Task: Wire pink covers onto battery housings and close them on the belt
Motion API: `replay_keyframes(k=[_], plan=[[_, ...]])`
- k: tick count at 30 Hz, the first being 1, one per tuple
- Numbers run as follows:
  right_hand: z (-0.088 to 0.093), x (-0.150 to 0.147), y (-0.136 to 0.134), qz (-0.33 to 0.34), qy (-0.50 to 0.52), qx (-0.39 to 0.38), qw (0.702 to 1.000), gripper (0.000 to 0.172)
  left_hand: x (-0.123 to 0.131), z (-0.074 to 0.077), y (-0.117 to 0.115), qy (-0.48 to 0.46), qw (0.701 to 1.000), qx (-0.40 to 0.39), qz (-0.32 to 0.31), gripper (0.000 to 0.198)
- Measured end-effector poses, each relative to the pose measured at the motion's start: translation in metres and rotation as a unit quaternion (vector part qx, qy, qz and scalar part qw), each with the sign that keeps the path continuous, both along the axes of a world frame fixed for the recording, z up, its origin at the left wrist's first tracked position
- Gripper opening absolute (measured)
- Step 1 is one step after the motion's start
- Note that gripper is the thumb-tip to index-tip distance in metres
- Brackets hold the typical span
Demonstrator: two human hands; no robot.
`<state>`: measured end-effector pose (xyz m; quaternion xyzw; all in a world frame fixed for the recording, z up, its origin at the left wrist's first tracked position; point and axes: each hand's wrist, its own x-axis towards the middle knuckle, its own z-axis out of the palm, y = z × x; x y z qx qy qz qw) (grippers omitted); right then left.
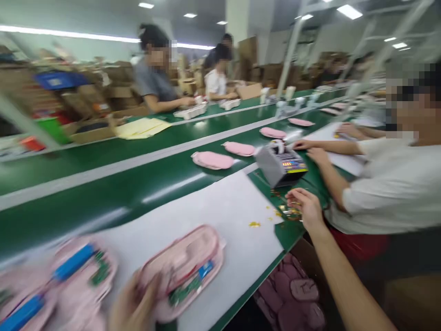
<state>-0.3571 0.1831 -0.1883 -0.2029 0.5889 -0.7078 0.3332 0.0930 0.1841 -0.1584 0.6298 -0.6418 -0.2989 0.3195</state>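
Observation:
My left hand (132, 305) is at the bottom edge, smeared by motion, against the near end of an opened pink eye mask (182, 269) with a green circuit board and a blue part inside. It lies on a white sheet (223, 207). My right hand (305, 209) reaches far right, fingers curled in a pinch over small gold pieces (287, 211) on the green table edge, just below a grey tape dispenser (280, 165). What the pinch holds is too small to make out.
Two more opened pink masks (81, 271) lie blurred at bottom left. Finished pink masks (212, 160) ride the green conveyor (103, 184). A person in a white shirt (389, 184) sits close on my right, hands by the dispenser. Other workers sit across the belt. A bin of pink masks (292, 294) stands under the table.

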Motion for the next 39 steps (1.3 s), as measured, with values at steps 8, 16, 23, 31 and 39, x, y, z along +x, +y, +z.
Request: replay_keyframes(k=[8, 16, 23, 31, 39], plan=[[0.089, 0.204, -0.022, 0.477, 0.539, -0.26, 0.643, 0.022, -0.025, 0.01, 0.017, 0.231, 0.969, 0.079, -0.036, 0.036], [0.085, 0.244, -0.046, 0.539, 0.663, -0.221, 0.47, 0.023, -0.027, -0.003, 0.028, 0.241, 0.97, 0.02, -0.006, 0.025], [0.091, 0.258, -0.044, 0.522, 0.72, -0.203, 0.409, 0.022, -0.024, -0.011, 0.027, 0.259, 0.966, 0.005, 0.005, 0.021], [0.085, 0.27, -0.038, 0.468, 0.768, -0.177, 0.399, 0.019, -0.022, -0.017, 0.027, 0.291, 0.957, -0.008, -0.012, 0.019], [0.09, 0.27, -0.048, 0.411, 0.71, -0.025, 0.572, 0.035, -0.022, -0.015, 0.033, 0.24, 0.971, 0.001, 0.011, 0.021]])
